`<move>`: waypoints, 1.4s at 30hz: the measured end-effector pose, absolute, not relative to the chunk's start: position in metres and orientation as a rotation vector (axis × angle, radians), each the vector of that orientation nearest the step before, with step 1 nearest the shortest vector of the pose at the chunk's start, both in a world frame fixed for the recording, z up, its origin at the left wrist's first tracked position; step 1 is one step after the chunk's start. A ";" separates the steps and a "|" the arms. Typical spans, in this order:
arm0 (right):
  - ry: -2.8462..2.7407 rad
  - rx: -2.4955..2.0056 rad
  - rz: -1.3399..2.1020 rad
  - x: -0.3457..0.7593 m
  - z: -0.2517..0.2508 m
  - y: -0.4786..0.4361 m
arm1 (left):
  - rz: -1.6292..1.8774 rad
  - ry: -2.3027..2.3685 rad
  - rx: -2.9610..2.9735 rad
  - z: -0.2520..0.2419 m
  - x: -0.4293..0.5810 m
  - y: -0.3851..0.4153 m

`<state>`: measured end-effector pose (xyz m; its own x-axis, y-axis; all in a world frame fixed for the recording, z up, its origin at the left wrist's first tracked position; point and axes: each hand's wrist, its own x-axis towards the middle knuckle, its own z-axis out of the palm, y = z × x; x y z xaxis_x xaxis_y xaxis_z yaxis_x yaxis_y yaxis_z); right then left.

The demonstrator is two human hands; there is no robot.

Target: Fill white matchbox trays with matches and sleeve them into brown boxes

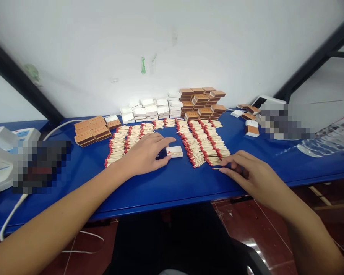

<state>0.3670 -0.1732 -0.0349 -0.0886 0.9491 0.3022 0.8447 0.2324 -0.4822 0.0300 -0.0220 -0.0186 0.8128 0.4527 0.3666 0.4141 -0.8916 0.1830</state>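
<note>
My left hand (145, 154) rests on the blue table (166, 187), thumb and fingers pinching a small white matchbox tray (174, 151) that holds a few matches. My right hand (248, 173) lies lower right, fingertips pressed together on a loose match (217, 168) at the near end of a long row of red-tipped matches (202, 143). A second spread of matches (123, 143) lies behind my left hand.
White inner trays (149, 110) and brown matchbox sleeves (202, 103) are stacked at the back by the wall. More brown sleeves (93, 130) lie back left, a few boxes (250, 128) back right. A white device with cable (5, 152) sits far left.
</note>
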 end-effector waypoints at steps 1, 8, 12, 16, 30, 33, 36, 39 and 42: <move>-1.968 -1.634 0.250 0.367 -0.035 -0.171 | 0.620 0.697 2.902 -0.018 0.030 -0.022; -1.986 -1.626 0.267 0.372 -0.038 -0.166 | 0.618 0.694 2.911 -0.020 0.030 -0.023; -1.989 -1.604 0.271 0.374 -0.039 -0.165 | 0.636 0.673 2.926 -0.021 0.031 -0.023; -1.985 -1.615 0.289 0.375 -0.042 -0.164 | 0.644 0.673 2.931 -0.021 0.030 -0.023; -2.026 -1.628 0.303 0.375 -0.041 -0.164 | 0.620 0.681 2.931 -0.020 0.030 -0.024; -2.070 -1.630 0.315 0.374 -0.041 -0.164 | 0.641 0.671 2.935 -0.020 0.031 -0.025; -2.077 -1.606 0.307 0.367 -0.036 -0.164 | 0.652 0.653 2.930 -0.020 0.032 -0.026; -2.044 -1.564 0.237 0.347 -0.024 -0.159 | 0.654 0.630 2.930 -0.021 0.032 -0.026; -2.058 -1.511 0.070 0.315 -0.012 -0.144 | 0.670 0.638 2.929 -0.021 0.032 -0.026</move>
